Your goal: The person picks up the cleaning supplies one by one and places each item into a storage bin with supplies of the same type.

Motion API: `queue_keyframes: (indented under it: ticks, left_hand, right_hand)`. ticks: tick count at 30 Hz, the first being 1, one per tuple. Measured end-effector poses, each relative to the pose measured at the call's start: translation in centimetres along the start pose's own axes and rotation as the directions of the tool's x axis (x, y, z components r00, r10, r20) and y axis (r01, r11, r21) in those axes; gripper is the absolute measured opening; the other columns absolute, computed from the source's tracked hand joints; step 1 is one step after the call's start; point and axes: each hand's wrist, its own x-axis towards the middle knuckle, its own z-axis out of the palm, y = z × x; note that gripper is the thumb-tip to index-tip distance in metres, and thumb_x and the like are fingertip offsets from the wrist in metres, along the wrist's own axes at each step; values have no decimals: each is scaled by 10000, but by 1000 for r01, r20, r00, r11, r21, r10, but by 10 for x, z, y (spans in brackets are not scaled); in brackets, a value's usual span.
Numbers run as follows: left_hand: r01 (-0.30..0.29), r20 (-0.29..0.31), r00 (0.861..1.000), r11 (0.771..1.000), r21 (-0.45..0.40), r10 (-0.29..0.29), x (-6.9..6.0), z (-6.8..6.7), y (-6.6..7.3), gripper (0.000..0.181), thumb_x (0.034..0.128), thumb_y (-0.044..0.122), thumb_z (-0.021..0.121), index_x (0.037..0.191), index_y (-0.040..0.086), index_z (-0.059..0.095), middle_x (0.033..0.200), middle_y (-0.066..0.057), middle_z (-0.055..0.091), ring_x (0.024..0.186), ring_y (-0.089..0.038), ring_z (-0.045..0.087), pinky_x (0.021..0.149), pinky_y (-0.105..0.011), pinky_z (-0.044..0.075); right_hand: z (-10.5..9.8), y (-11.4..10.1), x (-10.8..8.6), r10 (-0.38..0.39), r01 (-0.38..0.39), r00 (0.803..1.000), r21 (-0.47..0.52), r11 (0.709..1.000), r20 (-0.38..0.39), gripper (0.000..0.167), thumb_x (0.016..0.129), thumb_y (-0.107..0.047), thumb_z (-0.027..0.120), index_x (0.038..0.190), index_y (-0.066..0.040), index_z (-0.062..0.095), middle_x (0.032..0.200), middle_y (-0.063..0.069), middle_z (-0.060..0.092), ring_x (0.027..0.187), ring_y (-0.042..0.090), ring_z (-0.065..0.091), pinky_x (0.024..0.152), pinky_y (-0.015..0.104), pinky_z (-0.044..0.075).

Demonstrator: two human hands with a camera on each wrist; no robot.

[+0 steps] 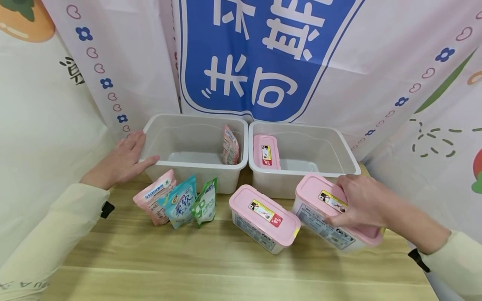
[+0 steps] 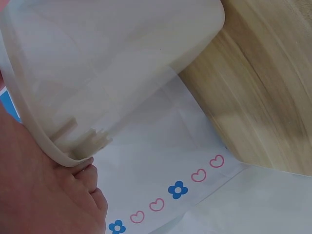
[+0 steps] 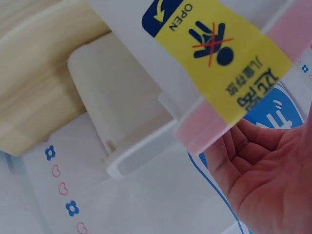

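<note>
My right hand point(image 1: 363, 205) grips a white box with a pink lid point(image 1: 312, 186) from above, just in front of the right grey bin point(image 1: 350, 161). In the right wrist view a yellow OPEN sticker point(image 3: 214, 53) crosses the edge of its lid. Whether the box touches the table cannot be made out. My left hand point(image 1: 122, 161) holds the front left corner of the left grey bin point(image 1: 196, 165), fingers curled at the rim in the left wrist view. A second pink-lidded box point(image 1: 241, 194) stands on the table, left of the held one.
Three pouches, pink point(image 1: 156, 200), blue point(image 1: 182, 205) and green point(image 1: 207, 205), stand before the left bin. Inside that bin leans a pink pouch point(image 1: 230, 146). The right bin contains another pink-lidded box point(image 1: 266, 152). A printed cloth point(image 1: 150, 62) hangs behind the wooden table point(image 1: 180, 267).
</note>
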Motion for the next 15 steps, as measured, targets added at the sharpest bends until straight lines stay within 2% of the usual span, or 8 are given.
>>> queue_keyframes:
  ticks: [9, 15]
  left_hand:
    - [-1, 8, 1000, 1000, -19, 1, -3, 0, -2, 978, 1078, 614, 373, 1650, -74, -21, 1740, -313, -62, 1622, -513, -2, 1315, -676, 19]
    - [-6, 6, 1000, 1000, -14, 6, -2, 0, -1, 980, 1078, 615, 374, 1650, -76, -22, 1739, -321, -46, 1620, -515, 5, 1316, -675, 23]
  right_hand:
    - [-24, -5, 5, -2, 2, 1000, -30, 1000, 11, 701, 658, -715, 845, 888, -111, 574, 706, -42, 520, 648, 120, 496, 530, 242, 387]
    - [-44, -10, 8, 57, -57, 997, -17, 998, 44, 682, 695, -698, 853, 889, -103, 584, 676, -23, 538, 576, 108, 519, 469, 240, 413]
